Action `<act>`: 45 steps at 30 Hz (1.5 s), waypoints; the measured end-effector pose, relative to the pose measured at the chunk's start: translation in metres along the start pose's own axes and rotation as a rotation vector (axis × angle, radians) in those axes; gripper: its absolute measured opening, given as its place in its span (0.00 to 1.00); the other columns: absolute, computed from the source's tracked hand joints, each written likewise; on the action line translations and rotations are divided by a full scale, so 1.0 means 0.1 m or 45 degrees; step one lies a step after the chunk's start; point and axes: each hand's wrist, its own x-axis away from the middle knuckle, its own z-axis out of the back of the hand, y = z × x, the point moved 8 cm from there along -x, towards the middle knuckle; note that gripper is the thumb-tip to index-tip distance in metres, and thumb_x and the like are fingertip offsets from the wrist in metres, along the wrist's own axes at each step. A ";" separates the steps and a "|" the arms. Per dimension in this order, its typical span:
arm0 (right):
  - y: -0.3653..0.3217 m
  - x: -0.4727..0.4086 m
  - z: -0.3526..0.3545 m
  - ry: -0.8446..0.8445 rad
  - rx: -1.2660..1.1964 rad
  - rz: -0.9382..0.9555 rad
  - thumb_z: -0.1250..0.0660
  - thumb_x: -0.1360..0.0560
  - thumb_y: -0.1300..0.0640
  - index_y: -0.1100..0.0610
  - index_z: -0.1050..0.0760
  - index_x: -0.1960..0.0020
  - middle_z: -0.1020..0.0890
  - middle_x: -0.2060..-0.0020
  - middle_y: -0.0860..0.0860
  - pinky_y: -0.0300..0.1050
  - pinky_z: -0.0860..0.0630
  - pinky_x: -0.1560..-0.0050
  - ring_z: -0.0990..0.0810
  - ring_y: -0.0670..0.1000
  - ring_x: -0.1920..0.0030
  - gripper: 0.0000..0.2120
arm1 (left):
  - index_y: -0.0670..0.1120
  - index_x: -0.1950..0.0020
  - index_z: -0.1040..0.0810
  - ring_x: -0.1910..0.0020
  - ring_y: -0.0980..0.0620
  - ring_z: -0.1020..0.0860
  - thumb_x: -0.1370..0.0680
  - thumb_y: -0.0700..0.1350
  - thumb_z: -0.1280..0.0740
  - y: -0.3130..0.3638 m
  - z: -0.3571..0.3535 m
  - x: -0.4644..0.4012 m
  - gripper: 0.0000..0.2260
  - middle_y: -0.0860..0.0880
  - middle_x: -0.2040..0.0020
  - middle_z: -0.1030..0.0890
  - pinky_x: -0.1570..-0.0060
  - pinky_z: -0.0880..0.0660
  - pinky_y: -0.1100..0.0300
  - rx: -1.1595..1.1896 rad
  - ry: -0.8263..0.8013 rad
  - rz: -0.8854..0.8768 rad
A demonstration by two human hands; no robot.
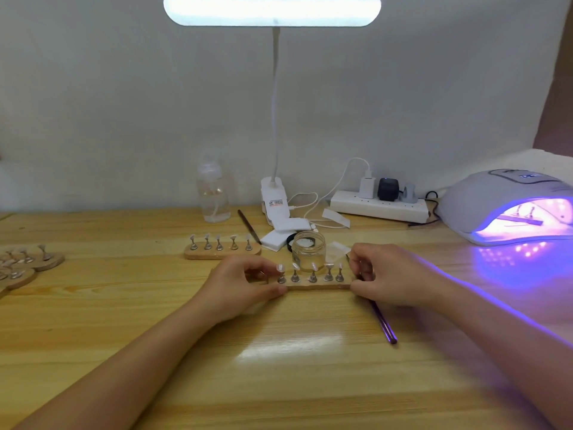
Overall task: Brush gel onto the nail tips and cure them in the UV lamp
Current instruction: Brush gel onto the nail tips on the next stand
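Wooden table (93,352) carries all items. Desk lamp (273,10), lit, stands clipped at the back by the wall. UV lamp (483,206) sits at right, glowing violet, with a holder visible inside its mouth. Power strip (378,207) lies between the two lamps. Clear bottle (214,193) stands left of the desk lamp's base. Front holder (316,285), centre, bears five nail tips (312,266) on metal stands; left hand (242,287) pinches its left end, right hand (390,277) pinches its right end, both with fingers curled. Brush (383,321) runs out from under the right hand, resting on the table. Second holder (221,252) lies just behind. Glass jar (308,249) stands between them.
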 end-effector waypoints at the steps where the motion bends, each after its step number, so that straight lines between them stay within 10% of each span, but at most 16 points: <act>1: -0.02 0.00 0.00 -0.019 0.061 0.001 0.33 0.31 0.50 0.45 0.36 0.64 0.26 0.67 0.43 0.37 0.34 0.67 0.29 0.42 0.66 0.10 | 0.54 0.55 0.20 0.58 0.62 0.24 0.33 0.45 0.25 0.00 0.00 0.01 0.09 0.55 0.56 0.19 0.59 0.30 0.77 0.033 0.001 0.007; 8: 0.01 -0.01 0.14 0.073 -0.185 -0.081 0.34 0.30 0.54 0.44 0.29 0.63 0.24 0.73 0.42 0.37 0.34 0.68 0.27 0.41 0.70 0.07 | 0.49 0.58 0.17 0.62 0.66 0.22 0.31 0.40 0.27 0.03 0.01 0.04 0.05 0.54 0.59 0.18 0.61 0.29 0.78 0.195 0.040 0.027; 12: 0.28 -0.04 0.19 0.158 -1.593 -0.281 0.37 0.29 0.61 0.54 0.20 0.59 0.29 0.76 0.46 0.36 0.34 0.76 0.33 0.43 0.78 0.08 | 0.52 0.61 0.17 0.56 0.58 0.21 0.32 0.42 0.26 -0.01 0.02 0.03 0.04 0.54 0.59 0.17 0.53 0.26 0.67 0.181 0.081 0.066; 16: 0.15 -0.05 0.13 -0.029 -2.565 -0.151 0.23 0.54 0.67 0.60 0.18 0.58 0.25 0.71 0.50 0.36 0.32 0.79 0.30 0.44 0.77 0.23 | 0.54 0.63 0.17 0.54 0.54 0.21 0.32 0.43 0.25 -0.02 0.02 0.03 0.05 0.54 0.59 0.17 0.49 0.25 0.60 0.159 0.098 0.074; 21: 0.19 -0.04 0.15 0.238 -2.355 -0.187 0.30 0.35 0.61 0.54 0.21 0.56 0.18 0.63 0.50 0.33 0.28 0.75 0.24 0.42 0.72 0.08 | 0.56 0.65 0.17 0.55 0.54 0.21 0.33 0.44 0.25 -0.03 0.02 0.03 0.06 0.55 0.60 0.17 0.50 0.25 0.59 0.161 0.093 0.071; 28: 0.10 0.00 0.41 0.682 -1.623 -0.069 0.41 0.24 0.44 0.50 0.26 0.68 0.25 0.79 0.50 0.33 0.39 0.81 0.35 0.45 0.82 0.17 | 0.57 0.67 0.18 0.54 0.51 0.20 0.33 0.44 0.25 -0.01 0.03 0.04 0.08 0.52 0.61 0.17 0.47 0.25 0.52 0.140 0.103 0.059; 34: -0.09 -0.25 0.52 0.593 -1.294 -0.092 0.54 0.20 0.41 0.55 0.20 0.62 0.36 0.84 0.44 0.33 0.43 0.81 0.40 0.42 0.83 0.29 | 0.58 0.69 0.19 0.55 0.52 0.20 0.33 0.45 0.25 0.01 0.02 0.03 0.09 0.54 0.62 0.17 0.47 0.24 0.51 0.105 0.103 0.024; 45: -0.35 -0.52 0.38 0.580 -0.530 -0.029 0.38 0.24 0.46 0.60 0.26 0.65 0.24 0.76 0.49 0.37 0.31 0.67 0.26 0.38 0.77 0.19 | 0.52 0.65 0.18 0.56 0.53 0.21 0.33 0.44 0.25 0.03 0.03 0.03 0.04 0.54 0.61 0.19 0.45 0.26 0.50 0.081 0.126 -0.054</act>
